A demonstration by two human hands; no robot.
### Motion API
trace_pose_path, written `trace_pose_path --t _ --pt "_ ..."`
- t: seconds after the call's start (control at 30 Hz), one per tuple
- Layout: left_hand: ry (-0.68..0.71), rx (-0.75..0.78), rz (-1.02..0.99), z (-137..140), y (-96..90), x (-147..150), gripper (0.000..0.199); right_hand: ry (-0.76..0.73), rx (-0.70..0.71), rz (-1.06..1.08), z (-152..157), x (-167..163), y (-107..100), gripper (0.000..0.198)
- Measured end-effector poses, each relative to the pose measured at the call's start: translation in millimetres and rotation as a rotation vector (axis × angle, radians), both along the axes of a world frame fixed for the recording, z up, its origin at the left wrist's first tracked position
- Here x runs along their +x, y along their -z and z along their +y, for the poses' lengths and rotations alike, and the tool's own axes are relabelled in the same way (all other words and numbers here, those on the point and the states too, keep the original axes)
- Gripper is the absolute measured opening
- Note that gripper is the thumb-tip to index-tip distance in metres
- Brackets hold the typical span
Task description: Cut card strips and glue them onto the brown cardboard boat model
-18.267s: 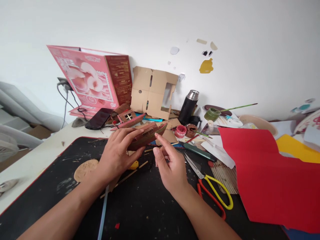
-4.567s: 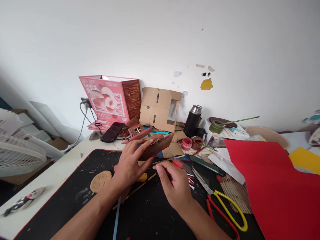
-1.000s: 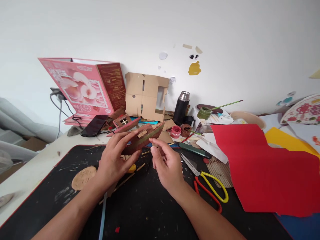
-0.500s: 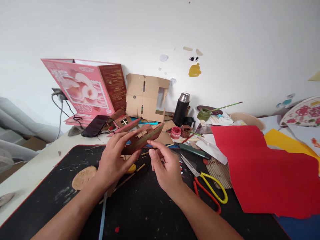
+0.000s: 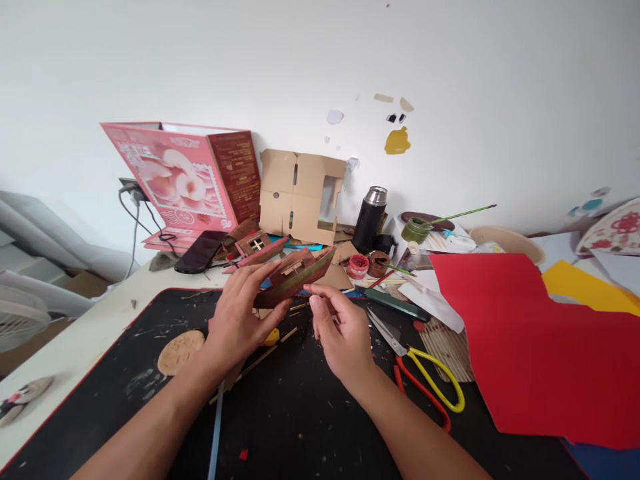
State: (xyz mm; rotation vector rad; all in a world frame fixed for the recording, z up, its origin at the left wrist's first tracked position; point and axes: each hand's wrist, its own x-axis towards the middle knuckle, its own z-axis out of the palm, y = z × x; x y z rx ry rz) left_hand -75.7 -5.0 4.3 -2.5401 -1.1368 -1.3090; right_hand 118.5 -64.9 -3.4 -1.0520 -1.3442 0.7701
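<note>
A small brown and green model boat (image 5: 297,276) with a little cabin is gripped at its left end by my left hand (image 5: 245,310), thumb below and fingers over the top. My right hand (image 5: 343,327) is close to the boat's lower right side, index finger stretched toward the hull and the other fingers curled in. Whether its fingertips pinch anything is hidden. Behind the held boat stands another model boat (image 5: 257,250) with a small window. Thin wooden sticks (image 5: 267,357) lie on the black mat (image 5: 290,427) below my hands.
Red-and-yellow-handled scissors (image 5: 423,363) and red paper (image 5: 540,353) lie to the right. Paint jars (image 5: 357,267), a black thermos (image 5: 370,219) and a cardboard piece (image 5: 300,193) stand behind. At left are a phone (image 5: 200,251), a round tan disc (image 5: 181,352) and a pink box (image 5: 175,177).
The whole view has shifted slightly, so everything sits a little further right. Both hands and the model boat keep nearly the same pose.
</note>
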Motion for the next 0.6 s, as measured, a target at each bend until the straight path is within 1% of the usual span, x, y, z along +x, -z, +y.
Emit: trace_pose_path --t 0.23,0.43,0.5,0.6 --pt "-0.009 0.008 0.002 -1.2 -0.2 0.0 0.056 -0.006 0.005 -0.013 -1.0 -1.9 0.7 0.038" --pt "-0.015 0.0 0.002 -1.2 0.7 -0.7 0.06 -0.027 -0.008 0.012 -1.2 -2.4 -1.2 0.041" --pt "-0.018 0.017 0.007 -1.5 0.4 -1.1 0.06 -0.035 -0.047 0.047 -0.9 -2.1 -2.2 0.044" --pt "-0.016 0.049 0.02 -2.4 -0.6 -1.4 0.064 -0.043 -0.143 0.128 0.9 -1.4 -4.2 0.047"
